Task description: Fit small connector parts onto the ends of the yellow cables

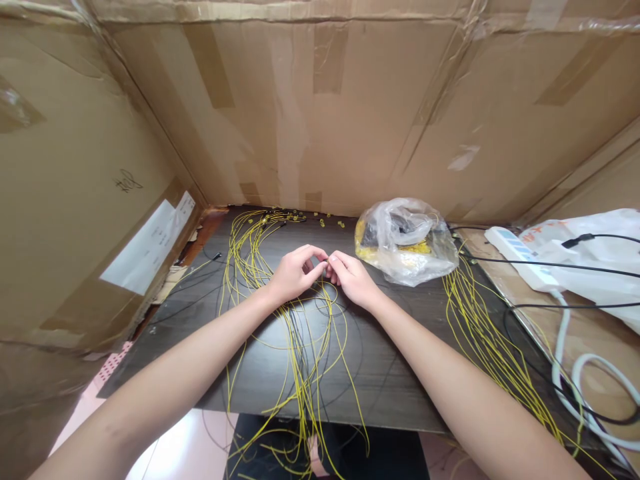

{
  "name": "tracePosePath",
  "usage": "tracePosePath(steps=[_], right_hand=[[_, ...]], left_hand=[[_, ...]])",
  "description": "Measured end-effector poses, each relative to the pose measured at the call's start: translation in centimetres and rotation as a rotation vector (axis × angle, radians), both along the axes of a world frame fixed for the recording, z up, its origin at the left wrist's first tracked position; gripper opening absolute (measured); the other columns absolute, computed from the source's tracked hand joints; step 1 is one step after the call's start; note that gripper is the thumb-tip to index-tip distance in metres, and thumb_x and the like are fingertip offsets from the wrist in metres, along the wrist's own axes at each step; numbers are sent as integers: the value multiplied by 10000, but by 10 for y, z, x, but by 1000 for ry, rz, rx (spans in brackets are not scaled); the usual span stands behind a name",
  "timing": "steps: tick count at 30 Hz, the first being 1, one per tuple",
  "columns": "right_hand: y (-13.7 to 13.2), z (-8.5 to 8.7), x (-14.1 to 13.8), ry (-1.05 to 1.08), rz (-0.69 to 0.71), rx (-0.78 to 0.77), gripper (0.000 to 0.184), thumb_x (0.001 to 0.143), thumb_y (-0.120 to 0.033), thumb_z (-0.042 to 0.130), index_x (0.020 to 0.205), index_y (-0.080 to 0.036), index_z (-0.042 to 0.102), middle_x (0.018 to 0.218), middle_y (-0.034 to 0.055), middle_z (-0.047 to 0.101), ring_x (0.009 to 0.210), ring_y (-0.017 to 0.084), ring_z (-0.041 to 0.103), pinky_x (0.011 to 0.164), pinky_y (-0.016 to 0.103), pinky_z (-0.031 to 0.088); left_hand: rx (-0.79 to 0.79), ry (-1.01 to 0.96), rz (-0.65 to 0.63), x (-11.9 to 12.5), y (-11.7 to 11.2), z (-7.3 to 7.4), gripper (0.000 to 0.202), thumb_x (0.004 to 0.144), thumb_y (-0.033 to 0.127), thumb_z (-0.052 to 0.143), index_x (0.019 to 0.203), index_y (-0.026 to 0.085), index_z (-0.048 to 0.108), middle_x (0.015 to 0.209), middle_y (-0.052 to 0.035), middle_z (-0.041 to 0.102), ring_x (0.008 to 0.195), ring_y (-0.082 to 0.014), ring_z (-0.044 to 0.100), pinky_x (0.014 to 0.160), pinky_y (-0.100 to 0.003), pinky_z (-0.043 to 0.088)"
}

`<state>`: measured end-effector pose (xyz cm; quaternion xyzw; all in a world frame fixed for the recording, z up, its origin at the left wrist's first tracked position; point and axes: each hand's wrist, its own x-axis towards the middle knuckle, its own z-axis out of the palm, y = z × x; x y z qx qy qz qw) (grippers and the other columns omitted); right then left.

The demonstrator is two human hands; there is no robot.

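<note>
My left hand [299,271] and my right hand [351,275] meet over the middle of the dark tabletop, fingertips almost touching. Both are closed in a pinch around a tiny dark piece, mostly hidden by the fingers, that appears to be the end of a yellow wire. Thin yellow wires [330,327] loop below the fingers and hang over the table's front edge. Beyond my left hand, a bundle of yellow wires [240,250] curves back to dark tips at the rear. Small yellow pieces [323,223] lie scattered near the back wall.
A clear plastic bag [407,243] with yellow and dark contents stands behind my right hand. More yellow wires [475,333] run along the right side. A white power strip [523,260], black cables and a white cord lie farther right. Cardboard walls [300,120] enclose the dark table [400,373].
</note>
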<state>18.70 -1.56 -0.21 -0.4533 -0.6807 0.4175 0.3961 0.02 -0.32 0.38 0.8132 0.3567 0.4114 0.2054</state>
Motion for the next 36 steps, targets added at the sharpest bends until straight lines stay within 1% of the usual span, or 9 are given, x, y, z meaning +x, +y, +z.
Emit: tracePosePath(steps=[5, 9, 12, 15, 19, 24, 27, 33, 36], right_hand=[[0, 0, -1, 27, 5, -6, 419, 1010, -554, 429, 780, -221, 540, 718, 2, 593, 624, 150, 537, 647, 303, 448], [-1, -1, -2, 80, -19, -24, 280, 963, -501, 512, 885, -233, 532, 714, -28, 579, 619, 148, 542, 631, 290, 438], [-2, 0, -2, 77, -19, -21, 229, 946, -456, 522, 878, -237, 521, 680, -41, 561, 612, 148, 538, 618, 283, 422], [-2, 1, -2, 43, -12, -15, 292, 975, -457, 466, 808, -228, 536, 652, -28, 560, 608, 150, 531, 621, 290, 418], [-1, 1, -1, 41, 4, -5, 377, 996, -484, 425, 755, -219, 541, 711, 1, 605, 620, 145, 541, 630, 295, 430], [-1, -1, -2, 108, -15, -21, 244, 939, -466, 524, 873, -231, 535, 735, -27, 599, 606, 138, 538, 614, 284, 427], [-1, -2, -1, 103, -11, -30, 212, 918, -438, 545, 871, -233, 524, 732, -29, 601, 610, 140, 540, 610, 281, 421], [0, 1, -1, 48, 23, -29, 365, 980, -490, 446, 751, -220, 537, 702, -1, 605, 610, 143, 537, 629, 296, 435], [0, 2, -1, 51, 19, -30, 371, 982, -513, 448, 771, -222, 539, 709, -5, 603, 610, 142, 532, 630, 297, 435]], left_hand=[[-3, -30, -6, 1, -1, 1, 123, 980, 286, 623, 995, 172, 668, 899, -28, 706, 596, -100, 593, 620, -240, 523], [-13, -59, 6, 1, 0, 1, 138, 975, 303, 631, 992, 172, 670, 897, -27, 711, 589, -102, 590, 595, -236, 510], [-7, -52, 4, 1, 0, 0, 137, 973, 304, 636, 987, 172, 670, 899, -25, 712, 569, -94, 577, 585, -234, 502], [16, -39, -16, 1, 1, 0, 114, 972, 281, 632, 983, 172, 664, 892, -23, 707, 570, -92, 575, 593, -232, 504], [27, -30, -30, 1, 0, 0, 101, 974, 260, 621, 991, 169, 663, 884, -23, 705, 574, -93, 574, 595, -230, 504], [-1, -57, -6, 1, 0, 0, 113, 965, 273, 640, 989, 166, 665, 895, -21, 713, 552, -81, 560, 578, -223, 489], [-11, -51, -4, 1, 1, -2, 110, 957, 271, 645, 986, 167, 668, 894, -20, 716, 549, -82, 559, 580, -226, 486], [29, -26, -11, 0, 1, -3, 116, 970, 259, 626, 1020, 166, 673, 913, -27, 715, 570, -86, 571, 608, -234, 496], [10, -36, -6, 1, 1, -2, 122, 975, 274, 623, 1006, 166, 670, 910, -28, 717, 563, -85, 569, 604, -235, 499]])
